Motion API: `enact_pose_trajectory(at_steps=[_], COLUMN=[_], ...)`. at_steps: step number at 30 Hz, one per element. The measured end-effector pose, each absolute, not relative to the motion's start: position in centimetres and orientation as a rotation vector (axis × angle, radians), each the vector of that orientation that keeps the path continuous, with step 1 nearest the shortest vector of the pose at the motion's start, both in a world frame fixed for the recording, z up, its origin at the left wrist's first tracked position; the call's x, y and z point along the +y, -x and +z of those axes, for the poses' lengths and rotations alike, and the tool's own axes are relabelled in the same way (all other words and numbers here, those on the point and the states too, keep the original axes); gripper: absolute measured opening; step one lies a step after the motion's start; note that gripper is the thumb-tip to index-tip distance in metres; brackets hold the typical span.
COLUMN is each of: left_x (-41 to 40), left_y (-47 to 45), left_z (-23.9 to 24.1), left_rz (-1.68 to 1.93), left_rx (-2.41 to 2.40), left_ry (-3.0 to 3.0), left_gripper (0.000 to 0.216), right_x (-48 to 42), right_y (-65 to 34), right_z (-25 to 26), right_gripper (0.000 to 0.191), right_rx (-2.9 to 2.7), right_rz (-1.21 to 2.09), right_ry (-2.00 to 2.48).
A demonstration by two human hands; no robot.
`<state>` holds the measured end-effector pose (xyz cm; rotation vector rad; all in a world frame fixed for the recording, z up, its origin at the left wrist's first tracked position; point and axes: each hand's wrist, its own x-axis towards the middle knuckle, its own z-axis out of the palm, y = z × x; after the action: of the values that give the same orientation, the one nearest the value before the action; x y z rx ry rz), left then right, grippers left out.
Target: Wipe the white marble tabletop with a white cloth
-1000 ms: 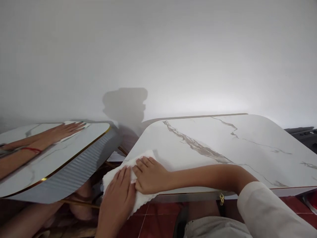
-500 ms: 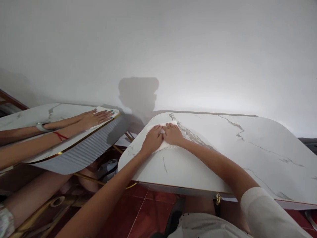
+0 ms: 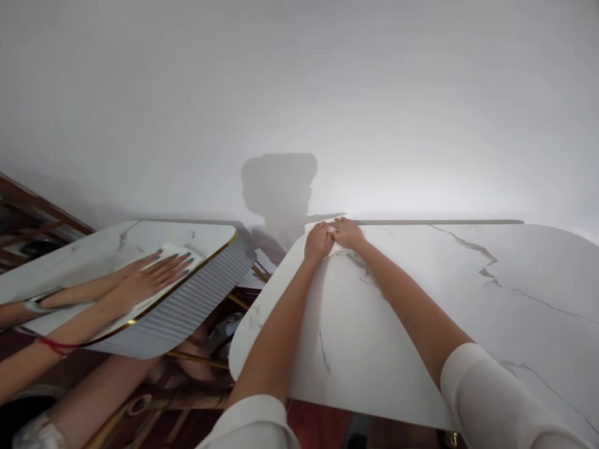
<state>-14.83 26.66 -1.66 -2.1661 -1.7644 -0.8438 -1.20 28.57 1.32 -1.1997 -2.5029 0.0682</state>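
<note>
Wall point(image 3: 421, 93) at back, marbled tbl point(image 3: 369, 349) before it, 2nd tbl point(image 3: 100, 246) to L. White cloth point(image 3: 339, 251) on marbled tbl, far edge, L end. L hand point(image 3: 319, 240) & R hand point(image 3: 349, 233) side by side atop cloth; can't tell if gripping.

Cloth point(image 3: 337, 249) partly hidden under wearer's fingers point(image 3: 345, 226); tabletop point(image 3: 412, 355) cut off right.

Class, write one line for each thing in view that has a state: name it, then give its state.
Left hand, palm down
Right hand, palm down
White cloth, under both hands
Marble-patterned table, upright, top partly covered
Co-worker's hands, palms down, fingers extended
Second cloth, partly covered by co-worker's hands
Red bracelet, worn on co-worker's wrist
</note>
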Motion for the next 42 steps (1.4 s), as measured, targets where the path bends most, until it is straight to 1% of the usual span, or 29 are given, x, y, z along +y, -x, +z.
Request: enact_pose_trajectory(at_steps=[6, 10, 13, 20, 31, 38, 42], left_x=[28.9, 28.8, 27.3, 20.1, 7.0, 0.5, -0.6], left_y=[10.4, 8.4, 7.8, 9.4, 13.3, 11.2, 8.1], left_z=[-1.6, -1.6, -1.4, -0.9, -2.6, -3.0, -3.2], left_rz=[-0.785, -0.813, -0.823, -0.794, -0.664, -0.643, -0.673], left_rx=[-1.728, -1.607, -1.568, -1.619, -1.631, -1.747, -1.741], left_ry=[2.212, 2.320, 2.417, 2.530, 2.348, 2.278, 2.321], left_gripper=[0.041, 0.043, 0.045, 0.048, 0.051, 0.053, 0.054], right_x=[29.4, 27.8, 25.5, 18.7, 7.5, 2.0, 0.9], right_y=[-2.9, -5.2, -6.0, -4.8, -1.7, -3.9, -7.3], right_z=[1.5, 1.2, 1.2, 0.7, 0.2, 0.1, 0.2], right_gripper=[0.045, 0.049, 0.051, 0.053, 0.052, 0.052, 0.052], right_rx=[-2.477, -2.451, -2.427, -2.402, -2.483, -2.491, -2.529], right_rz=[-0.022, -0.076, -0.070, -0.056, -0.013, 0.044, 0.011], right_ry=[1.313, 1.460, 1.540, 1.520, 1.218, 1.115, 1.079])
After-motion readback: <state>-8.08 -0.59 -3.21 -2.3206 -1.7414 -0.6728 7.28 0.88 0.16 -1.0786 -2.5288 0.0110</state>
